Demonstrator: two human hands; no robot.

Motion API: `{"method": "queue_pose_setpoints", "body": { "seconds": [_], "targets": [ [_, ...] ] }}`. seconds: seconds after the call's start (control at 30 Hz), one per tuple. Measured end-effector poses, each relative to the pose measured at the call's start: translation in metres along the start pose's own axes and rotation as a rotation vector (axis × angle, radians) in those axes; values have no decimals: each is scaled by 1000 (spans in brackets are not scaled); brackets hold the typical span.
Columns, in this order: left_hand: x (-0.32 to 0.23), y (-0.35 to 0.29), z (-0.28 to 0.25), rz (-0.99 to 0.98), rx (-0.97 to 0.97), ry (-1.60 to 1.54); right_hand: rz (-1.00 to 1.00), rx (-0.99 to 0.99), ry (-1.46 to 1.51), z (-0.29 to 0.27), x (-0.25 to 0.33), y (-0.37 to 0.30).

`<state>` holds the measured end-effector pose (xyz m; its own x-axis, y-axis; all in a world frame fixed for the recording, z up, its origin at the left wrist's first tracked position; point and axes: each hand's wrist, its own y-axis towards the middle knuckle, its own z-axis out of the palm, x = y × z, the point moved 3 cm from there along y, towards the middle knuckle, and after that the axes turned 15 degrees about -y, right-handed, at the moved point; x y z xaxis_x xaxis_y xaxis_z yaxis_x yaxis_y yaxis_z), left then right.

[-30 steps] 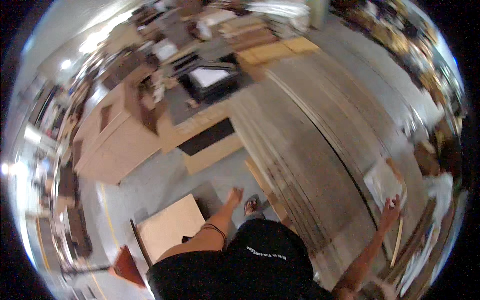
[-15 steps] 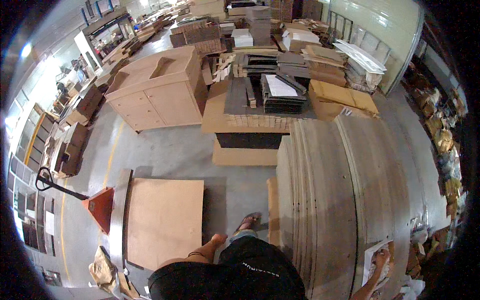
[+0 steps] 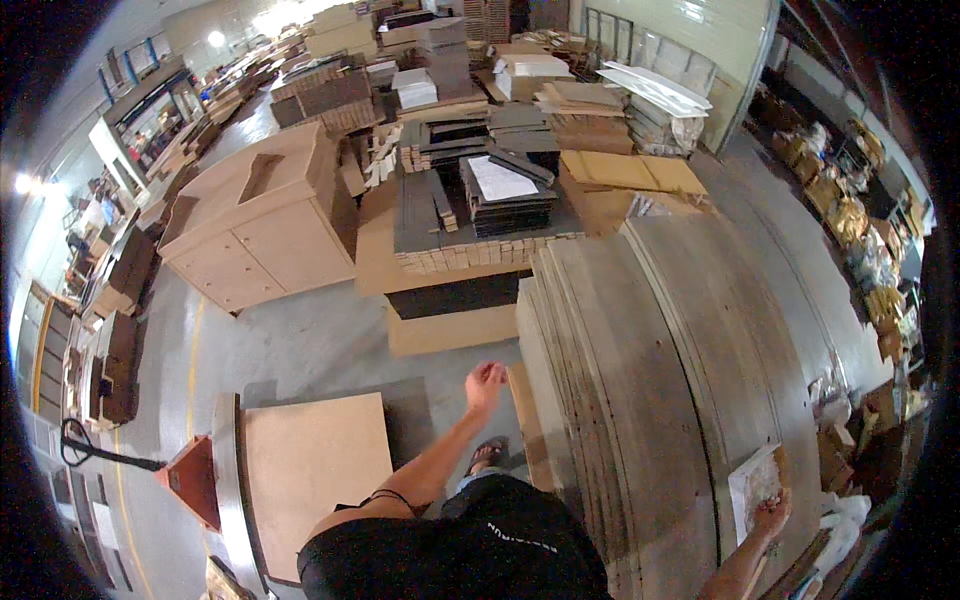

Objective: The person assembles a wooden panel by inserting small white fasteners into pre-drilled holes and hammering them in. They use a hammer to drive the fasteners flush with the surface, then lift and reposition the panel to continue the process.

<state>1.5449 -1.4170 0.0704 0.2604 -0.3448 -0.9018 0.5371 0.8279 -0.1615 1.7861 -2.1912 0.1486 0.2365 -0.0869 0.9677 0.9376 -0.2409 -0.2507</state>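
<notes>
My left hand (image 3: 486,388) is raised in front of my body, fingers curled inward. Nothing shows in it. It hovers left of the near edge of a tall stack of large grey-brown boards (image 3: 610,350). At the lower right, my right hand (image 3: 770,515) reaches to a small open container or packet with white, paper-like sides (image 3: 740,495), lying on the boards. Its fingers are bent at the packet's edge; whatever they grip is too small to make out. A dark band circles my left forearm.
Left of me lies a flat tan panel (image 3: 320,440) beside an orange pallet jack (image 3: 195,485). Ahead stand a wooden cabinet (image 3: 255,245) and a pile of dark strips (image 3: 510,205) topped by a white sheet (image 3: 498,178). Bags and scrap (image 3: 850,225) line the right side.
My left hand has risen from low by my leg to in front of me. The view has shifted, and my right hand stays at the white packet.
</notes>
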Motion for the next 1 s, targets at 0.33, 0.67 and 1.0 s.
{"method": "queue_pose_setpoints", "body": {
  "seconds": [0.33,0.67,1.0],
  "targets": [
    [-16,-123,229,-361,826,-325,-476,-747,-1081,-34,25,-3],
    [27,-244,286,-1420,791,-332,-724,-568,-894,198,75,-177],
    [73,-303,253,-956,1338,-564,-951,-283,-952,270,48,-300]
  ]
}}
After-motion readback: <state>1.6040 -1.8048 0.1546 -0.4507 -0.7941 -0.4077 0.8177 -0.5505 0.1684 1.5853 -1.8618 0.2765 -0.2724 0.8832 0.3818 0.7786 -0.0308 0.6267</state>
